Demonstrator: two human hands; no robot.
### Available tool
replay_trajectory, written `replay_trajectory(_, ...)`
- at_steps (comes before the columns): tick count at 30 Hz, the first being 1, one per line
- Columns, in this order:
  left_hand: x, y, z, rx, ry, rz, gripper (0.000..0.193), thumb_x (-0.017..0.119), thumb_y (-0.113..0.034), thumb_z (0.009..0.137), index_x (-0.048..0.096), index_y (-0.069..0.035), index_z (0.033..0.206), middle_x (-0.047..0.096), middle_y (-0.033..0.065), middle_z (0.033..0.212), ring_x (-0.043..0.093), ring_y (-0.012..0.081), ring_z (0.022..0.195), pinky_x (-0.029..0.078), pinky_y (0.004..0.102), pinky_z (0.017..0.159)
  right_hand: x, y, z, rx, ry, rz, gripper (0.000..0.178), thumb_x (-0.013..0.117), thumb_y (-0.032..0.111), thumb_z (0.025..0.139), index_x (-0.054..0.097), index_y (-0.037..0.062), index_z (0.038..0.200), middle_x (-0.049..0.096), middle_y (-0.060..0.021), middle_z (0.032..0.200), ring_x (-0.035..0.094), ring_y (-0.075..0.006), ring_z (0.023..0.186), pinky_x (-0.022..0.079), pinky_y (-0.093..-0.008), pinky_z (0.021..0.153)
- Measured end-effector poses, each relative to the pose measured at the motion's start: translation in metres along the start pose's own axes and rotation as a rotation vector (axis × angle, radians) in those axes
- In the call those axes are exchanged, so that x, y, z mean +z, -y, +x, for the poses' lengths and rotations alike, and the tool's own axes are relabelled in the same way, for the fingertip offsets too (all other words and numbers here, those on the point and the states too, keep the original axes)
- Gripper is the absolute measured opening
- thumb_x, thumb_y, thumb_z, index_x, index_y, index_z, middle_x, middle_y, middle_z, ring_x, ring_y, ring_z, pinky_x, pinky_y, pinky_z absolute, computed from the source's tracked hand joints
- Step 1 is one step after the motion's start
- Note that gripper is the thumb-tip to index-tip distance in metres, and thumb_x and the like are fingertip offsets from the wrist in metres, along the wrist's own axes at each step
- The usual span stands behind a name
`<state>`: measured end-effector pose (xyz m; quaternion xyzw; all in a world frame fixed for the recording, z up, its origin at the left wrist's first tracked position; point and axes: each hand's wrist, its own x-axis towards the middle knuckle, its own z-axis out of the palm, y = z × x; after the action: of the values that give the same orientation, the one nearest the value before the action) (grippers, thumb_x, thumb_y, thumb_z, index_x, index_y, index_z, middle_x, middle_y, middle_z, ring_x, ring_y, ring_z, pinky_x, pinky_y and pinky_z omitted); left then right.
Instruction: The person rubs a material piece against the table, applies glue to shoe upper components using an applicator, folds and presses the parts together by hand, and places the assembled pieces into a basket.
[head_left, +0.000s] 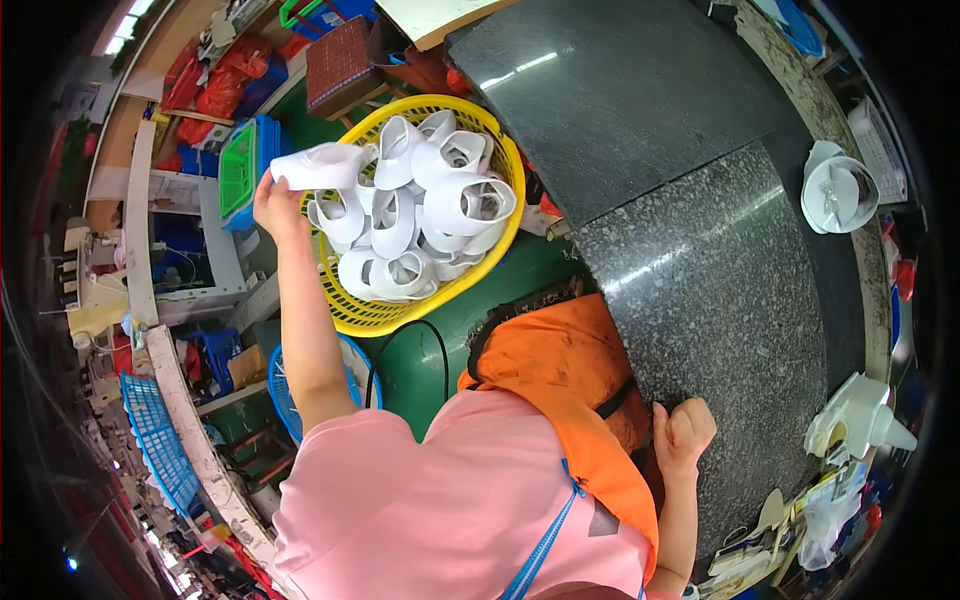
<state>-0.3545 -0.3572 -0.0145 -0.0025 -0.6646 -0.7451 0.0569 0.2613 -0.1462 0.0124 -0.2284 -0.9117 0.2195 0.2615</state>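
Note:
My left hand (278,208) is closed on the near end of a white shoe upper (325,168), held at the left rim of a yellow plastic basket (513,160). Inside the basket lies a heap of similar white shoe uppers (392,222), rounded pieces with wide openings. My right hand (685,436) is curled into a fist at the near left edge of a speckled grey stone worktop (720,270). Nothing shows in its fingers, and it is well apart from the basket.
An orange apron (545,350) covers my lap beside the worktop. A blue basket (283,392) stands on the green floor under my left forearm. Green and blue crates (240,175) are stacked left of the yellow basket. Another white piece (838,190) lies at the worktop's far right.

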Motion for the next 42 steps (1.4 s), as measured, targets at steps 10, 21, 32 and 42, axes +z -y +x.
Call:
replay_trajectory(10,-0.051,-0.002,-0.003,0.153,-0.199,-0.014,0.031,0.052,0.010,0.092,0.047,-0.002,0.120,0.053,0.0110,0.111,0.063,0.0258,0.102,0.059,0.0419,0.088,0.001,0.003,-0.015,0.095,-0.167,-0.105,0.044,0.066,-0.016,0.078,0.031,0.0078,0.066,0.040,-0.0085,0.060,0.040,-0.0262,0.051,0.028,-0.0387,0.048)
replay_trajectory(21,-0.179,0.127,0.014,0.097,-0.332,-0.220,0.038,0.041,0.006,0.089,0.050,0.006,0.126,0.061,0.0221,0.122,0.066,0.0396,0.107,0.059,0.0480,0.086,0.004,0.003,-0.012,0.050,-0.150,-0.011,0.038,0.058,-0.017,0.076,0.031,0.0086,0.069,0.041,-0.0084,0.062,0.040,-0.0241,0.053,0.031,-0.0358,0.049)
replay_trajectory(32,-0.187,0.259,0.005,-0.692,-0.157,1.052,0.040,0.070,-0.021,0.086,0.065,-0.002,0.121,0.067,0.0172,0.121,0.068,0.0332,0.105,0.057,0.0490,0.084,0.008,0.002,-0.005,0.095,-0.043,-0.072,0.039,0.061,-0.016,0.072,0.032,0.0082,0.067,0.039,-0.0077,0.061,0.042,-0.0247,0.052,0.031,-0.0365,0.048)
replay_trajectory(42,-0.156,0.182,0.014,-0.276,-0.003,1.412,0.043,0.064,-0.036,0.080,0.075,-0.004,0.106,0.072,0.0223,0.107,0.068,0.0421,0.103,0.054,0.0507,0.087,0.006,0.003,-0.001,0.108,-0.049,-0.038,0.040,0.063,-0.015,0.073,0.032,0.0082,0.065,0.040,-0.0081,0.060,0.042,-0.0248,0.052,0.030,-0.0373,0.048)
